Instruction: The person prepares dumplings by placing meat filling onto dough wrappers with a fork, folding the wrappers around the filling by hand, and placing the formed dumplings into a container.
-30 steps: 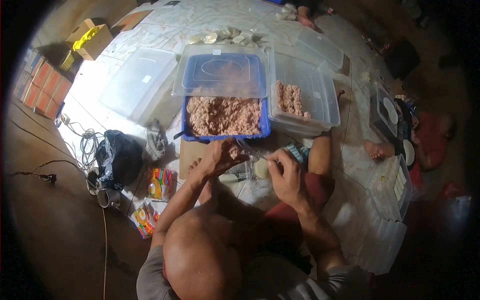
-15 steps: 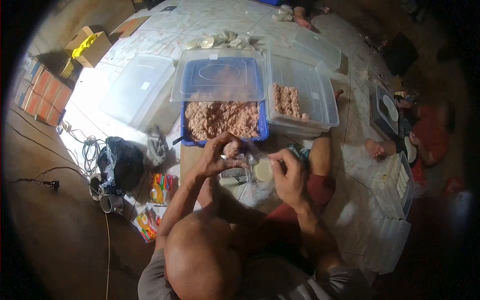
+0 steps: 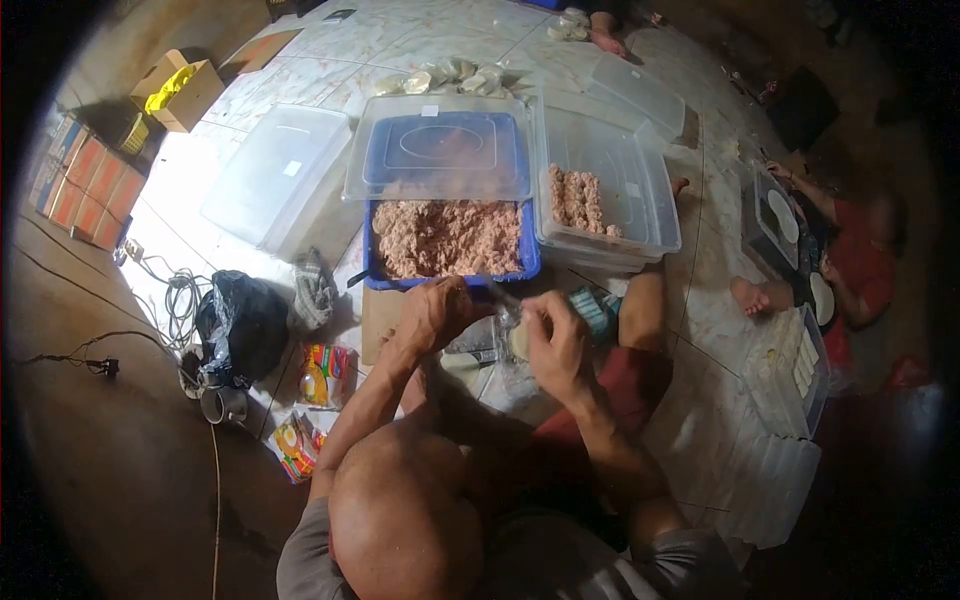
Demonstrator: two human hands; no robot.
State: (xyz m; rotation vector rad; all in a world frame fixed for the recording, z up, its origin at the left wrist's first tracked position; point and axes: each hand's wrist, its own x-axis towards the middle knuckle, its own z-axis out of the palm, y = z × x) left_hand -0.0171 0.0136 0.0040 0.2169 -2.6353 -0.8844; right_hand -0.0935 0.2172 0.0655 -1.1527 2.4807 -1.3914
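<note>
At the near rim of a blue tub (image 3: 531, 245), placed within easy reach, the left hand (image 3: 436, 312) curls, any contents hidden, while the right hand (image 3: 558, 340) pinches what may be a thin strip (image 3: 504, 296).

shirt (image 3: 690, 562): grey, short sleeves (image 3: 308, 545) | shorts (image 3: 642, 382): dark red | hands (image 3: 558, 348): bare

Beyond the fingers (image 3: 447, 288): blue tub (image 3: 530, 250), pinkish mince (image 3: 450, 235), marbled white floor (image 3: 335, 68); left of them, a black bag (image 3: 240, 322).
</note>
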